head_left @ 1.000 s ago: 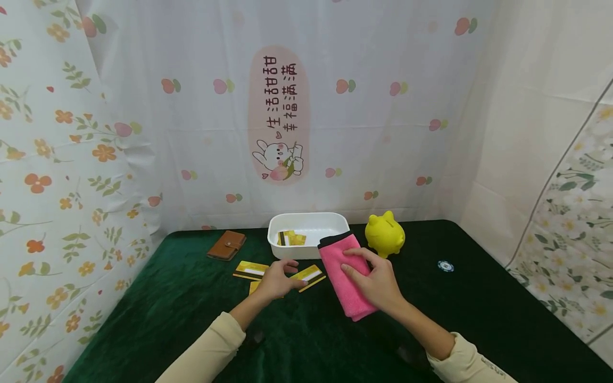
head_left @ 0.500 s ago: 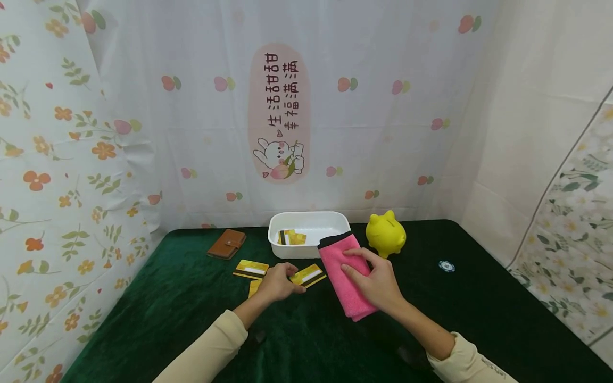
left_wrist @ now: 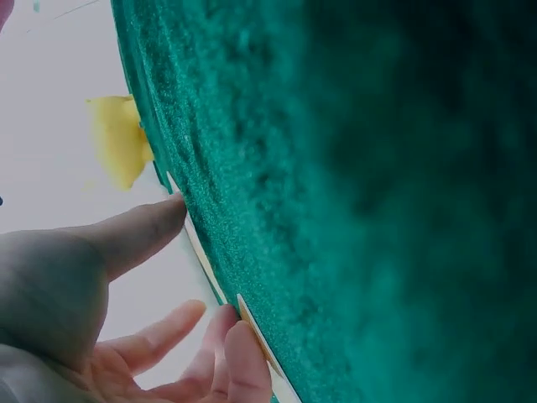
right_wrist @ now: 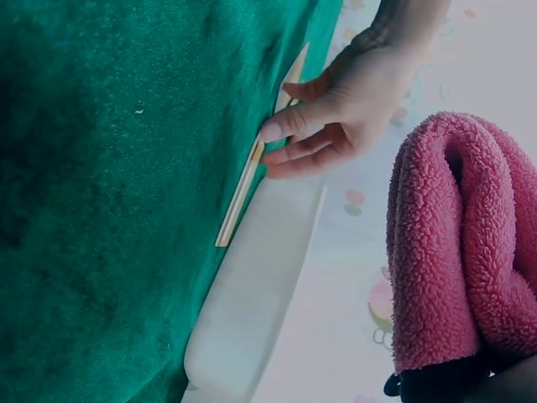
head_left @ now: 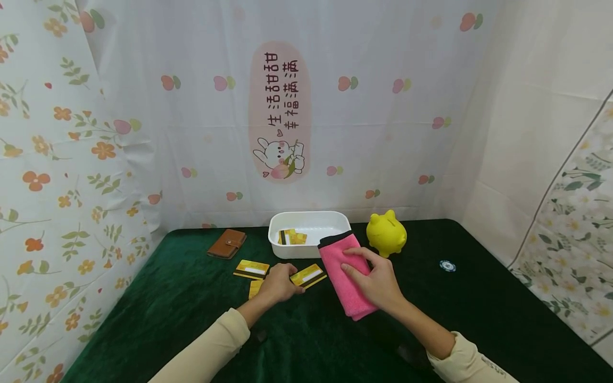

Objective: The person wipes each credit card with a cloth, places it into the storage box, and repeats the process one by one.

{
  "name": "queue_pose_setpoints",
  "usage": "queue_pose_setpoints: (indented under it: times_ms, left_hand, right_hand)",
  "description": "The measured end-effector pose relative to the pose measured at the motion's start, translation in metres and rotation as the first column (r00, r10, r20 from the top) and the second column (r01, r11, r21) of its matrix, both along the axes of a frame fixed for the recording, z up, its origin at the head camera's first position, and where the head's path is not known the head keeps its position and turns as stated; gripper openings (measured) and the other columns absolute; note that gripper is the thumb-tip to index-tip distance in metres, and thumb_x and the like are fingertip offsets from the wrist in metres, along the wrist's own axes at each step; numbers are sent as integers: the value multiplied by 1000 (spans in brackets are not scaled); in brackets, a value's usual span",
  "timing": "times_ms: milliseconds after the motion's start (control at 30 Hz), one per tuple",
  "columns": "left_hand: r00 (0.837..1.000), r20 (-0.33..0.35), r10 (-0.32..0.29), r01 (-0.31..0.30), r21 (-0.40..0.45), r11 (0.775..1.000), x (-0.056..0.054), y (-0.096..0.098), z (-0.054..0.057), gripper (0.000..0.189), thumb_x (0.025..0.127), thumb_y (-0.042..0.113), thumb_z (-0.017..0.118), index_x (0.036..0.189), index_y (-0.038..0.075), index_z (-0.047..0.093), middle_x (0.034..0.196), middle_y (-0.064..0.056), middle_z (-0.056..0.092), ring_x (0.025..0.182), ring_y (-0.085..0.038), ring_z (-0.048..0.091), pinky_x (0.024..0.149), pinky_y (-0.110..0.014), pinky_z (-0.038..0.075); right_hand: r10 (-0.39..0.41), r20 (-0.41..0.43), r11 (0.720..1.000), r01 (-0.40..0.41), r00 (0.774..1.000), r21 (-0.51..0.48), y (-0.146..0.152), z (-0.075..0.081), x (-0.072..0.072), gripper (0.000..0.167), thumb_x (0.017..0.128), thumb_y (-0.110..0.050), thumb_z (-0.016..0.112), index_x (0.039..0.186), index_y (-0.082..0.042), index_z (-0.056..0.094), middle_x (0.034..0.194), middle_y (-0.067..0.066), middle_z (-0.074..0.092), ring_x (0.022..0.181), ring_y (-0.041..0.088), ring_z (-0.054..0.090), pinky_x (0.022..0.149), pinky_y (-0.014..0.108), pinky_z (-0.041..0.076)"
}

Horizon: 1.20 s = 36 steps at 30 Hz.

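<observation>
My left hand [head_left: 278,283] is low over the table, its thumb and index finger spanning the left end of a yellow bank card [head_left: 308,275] that lies flat. In the left wrist view the thumb [left_wrist: 138,231] touches the card's edge. Two more yellow cards lie beside that hand: one farther back [head_left: 251,268], the other [head_left: 254,288] partly hidden by the wrist. My right hand [head_left: 378,279] grips a folded pink towel [head_left: 342,276] with a black edge, held up in front of the white tray [head_left: 299,251]. The right wrist view shows the fluffy towel folds close up.
Several small yellow cards [head_left: 292,237] lie inside the white tray. A brown leather wallet [head_left: 227,244] sits at the back left, a yellow piggy bank [head_left: 386,233] right of the tray. A poker chip [head_left: 447,266] lies on the green tablecloth [head_left: 191,303] at the right.
My left hand has shifted slightly right, and its thumb and fingers have drawn in around the left end of the right-hand card. The right hand and towel have stayed in place.
</observation>
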<state>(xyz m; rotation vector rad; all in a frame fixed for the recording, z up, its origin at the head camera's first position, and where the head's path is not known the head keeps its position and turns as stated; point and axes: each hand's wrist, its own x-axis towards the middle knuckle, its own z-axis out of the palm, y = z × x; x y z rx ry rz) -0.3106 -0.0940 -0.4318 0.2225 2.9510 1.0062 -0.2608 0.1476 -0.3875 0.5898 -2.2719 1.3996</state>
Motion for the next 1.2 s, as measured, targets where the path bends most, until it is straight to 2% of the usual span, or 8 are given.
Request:
queue_pose_setpoints:
  times_ms: [300,700,900,1067,1200]
  left_hand:
    - [1000,12,25,-24,-66,998,-1,2,0,52,78,24,86,118,0,64,112,-14,57,93,-24,53,88,-46,50]
    - [1000,23,1,0,-58,998,-1,2,-3,52,75,23,88,116,-1,66,103,-11,54,90,-22,49,83,-42,50]
    - [997,-10,-70,70,-37,997,-2,0,-2,54,76,19,87,122,4,65,110,-13,55,96,-24,49,89,-45,48]
    - [986,-33,-162,164,43,986,-2,-1,-2,53,77,7,85,125,4,62,92,-8,62,81,-18,55,71,-35,52]
    - [982,-29,-186,188,70,980,-1,0,-2,54,77,3,83,127,3,61,87,-5,61,76,-16,55,65,-31,50]
  right_hand:
    - [9,-7,1000,-9,1000,3,1,-2,-2,27,88,-12,76,114,-14,69,100,8,68,70,19,61,59,30,55]
    - [14,0,1000,-14,1000,-11,3,-5,-1,26,89,-13,75,114,-14,69,98,9,67,68,17,61,58,29,54]
    - [16,1,1000,-16,1000,-16,3,-6,0,25,89,-14,75,114,-13,69,98,9,68,68,16,61,57,28,54]
    - [15,8,1000,-15,1000,-24,3,-5,0,25,89,-14,75,114,-14,69,99,8,67,69,17,61,58,29,54]
    - [8,15,1000,-7,1000,-26,4,-6,1,26,89,-13,75,115,-14,69,99,8,67,68,16,61,57,28,54]
